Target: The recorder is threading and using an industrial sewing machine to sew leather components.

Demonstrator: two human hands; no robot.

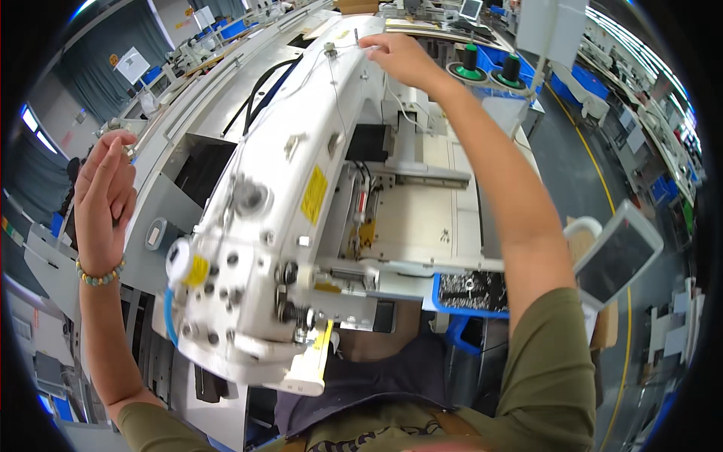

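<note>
We've got the long white metal sewing machine right in front of us; right hand bent at its far top end, left hand half-curled off its left side, can't tell if either grips anything. We'd guess unfinished; what's done or left doesn't show.

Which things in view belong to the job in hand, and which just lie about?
Job in hand:
white sewing machine
right hand, at its far end
left hand, raised beside it
perhaps the green thread cone

Apparently just lying about:
cardboard box, at the top
blue bin, upper right
</note>
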